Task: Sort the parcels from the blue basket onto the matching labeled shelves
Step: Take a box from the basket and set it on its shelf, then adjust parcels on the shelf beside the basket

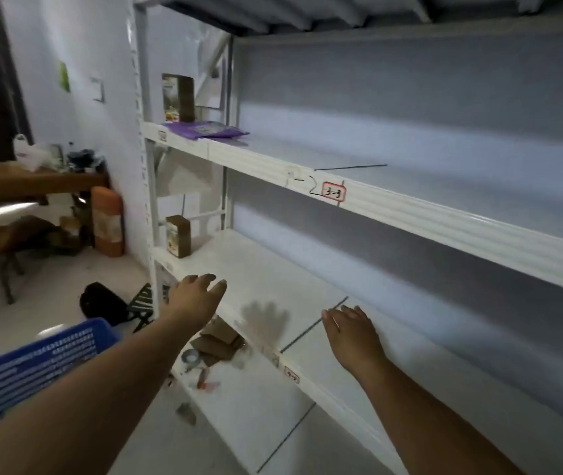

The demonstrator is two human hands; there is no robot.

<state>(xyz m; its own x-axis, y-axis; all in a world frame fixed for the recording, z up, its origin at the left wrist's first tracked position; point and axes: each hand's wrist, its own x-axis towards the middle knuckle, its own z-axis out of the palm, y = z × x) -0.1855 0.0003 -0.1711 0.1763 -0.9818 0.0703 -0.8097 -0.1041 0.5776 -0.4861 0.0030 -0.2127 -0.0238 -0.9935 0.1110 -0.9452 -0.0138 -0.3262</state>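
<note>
Fingers of the left hand (198,296) reach out straight and slightly spread above the middle shelf (273,279), holding nothing; the right hand (352,332) lies flat, fingers together, on that shelf beside a dark divider line (311,325); a brown box (178,235) stands at the shelf's far left end; a purple parcel (204,129) lies on the upper shelf (410,207); the blue basket (33,368) sits low left.

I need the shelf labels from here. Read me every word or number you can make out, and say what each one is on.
"3-3": red-bordered label on the front edge of the upper shelf.
Handwritten "2" on the same edge, just left of that label.
Red-bordered label on the middle shelf's front edge: blurred, perhaps "4-2", not certain.
Small label at the upper shelf's left end: unreadable.
Print on the two brown boxes and purple packet: too blurred to read.
</note>
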